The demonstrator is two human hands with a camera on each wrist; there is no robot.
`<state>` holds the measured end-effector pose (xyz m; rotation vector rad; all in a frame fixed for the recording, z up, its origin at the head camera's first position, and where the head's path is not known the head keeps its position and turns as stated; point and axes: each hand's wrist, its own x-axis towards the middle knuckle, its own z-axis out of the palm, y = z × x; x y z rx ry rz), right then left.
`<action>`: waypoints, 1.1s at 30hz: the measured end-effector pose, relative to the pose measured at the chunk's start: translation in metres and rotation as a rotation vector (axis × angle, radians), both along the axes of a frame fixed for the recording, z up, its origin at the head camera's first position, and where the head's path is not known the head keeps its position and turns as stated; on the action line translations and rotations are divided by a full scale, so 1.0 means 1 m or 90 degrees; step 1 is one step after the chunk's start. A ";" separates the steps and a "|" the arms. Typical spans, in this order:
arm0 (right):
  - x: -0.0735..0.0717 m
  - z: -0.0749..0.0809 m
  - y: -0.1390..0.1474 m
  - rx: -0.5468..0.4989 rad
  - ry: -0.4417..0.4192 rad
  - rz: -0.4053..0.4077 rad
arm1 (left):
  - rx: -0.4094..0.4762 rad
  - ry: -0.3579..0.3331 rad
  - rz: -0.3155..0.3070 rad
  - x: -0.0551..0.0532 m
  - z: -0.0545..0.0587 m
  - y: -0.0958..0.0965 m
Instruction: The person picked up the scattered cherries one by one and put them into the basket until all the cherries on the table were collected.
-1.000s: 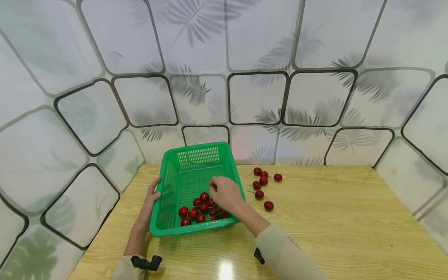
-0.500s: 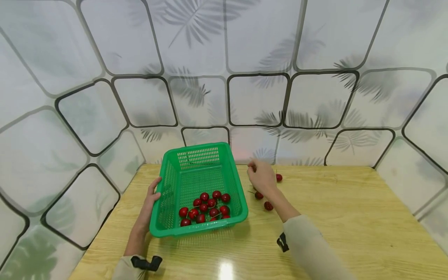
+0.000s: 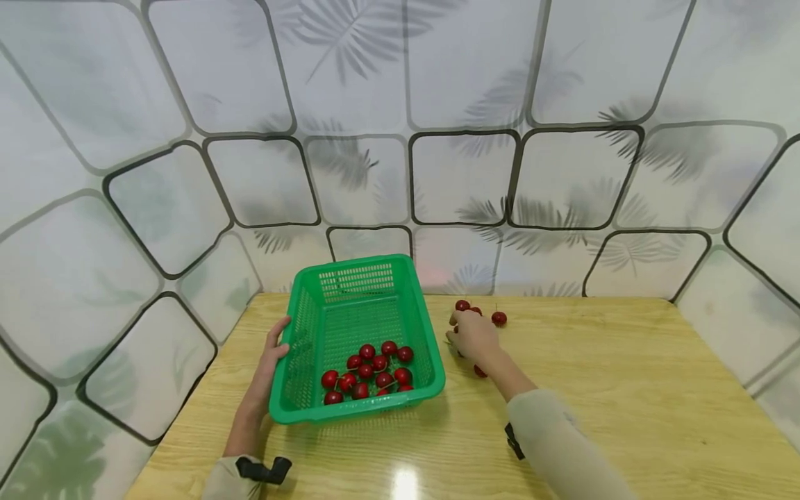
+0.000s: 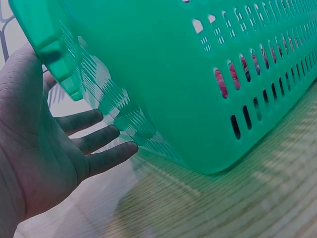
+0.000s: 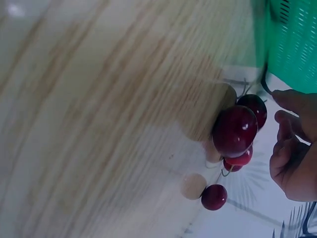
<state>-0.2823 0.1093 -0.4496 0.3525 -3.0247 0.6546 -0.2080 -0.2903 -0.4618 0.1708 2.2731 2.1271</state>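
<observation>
Tabletop (image 3: 594,403) is bearing a basket (image 3: 337,414) near its far-left corner, left hand (image 3: 269,361) resting straight-fingered against it. Right hand (image 3: 476,339) is hovering half-curled, hold unclear, over cherries (image 5: 235,130) near the far edge, probably slippery, bruisable, inviting gentle side pinching.

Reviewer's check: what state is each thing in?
Green basket, open-topped, partly filled
Cherries inside, bunched toward the near side
Loose cherries, on the table, some partly hidden
Left hand, fingers extended at basket's left side
Right hand, fingers bent; grip on a cherry unclear
</observation>
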 end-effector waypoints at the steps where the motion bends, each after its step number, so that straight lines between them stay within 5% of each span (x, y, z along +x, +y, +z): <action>1: 0.000 -0.001 -0.002 0.014 0.004 0.007 | 0.001 0.001 0.000 0.000 0.000 0.000; 8: -0.001 -0.009 -0.010 0.094 0.036 0.025 | -0.003 0.012 -0.006 -0.001 -0.006 0.000; 17: 0.000 -0.012 -0.009 0.089 0.081 0.004 | -0.003 0.025 -0.010 -0.002 -0.011 -0.006; 33: 0.005 0.016 0.014 -0.086 0.049 -0.058 | 0.000 0.012 -0.007 -0.001 -0.008 -0.005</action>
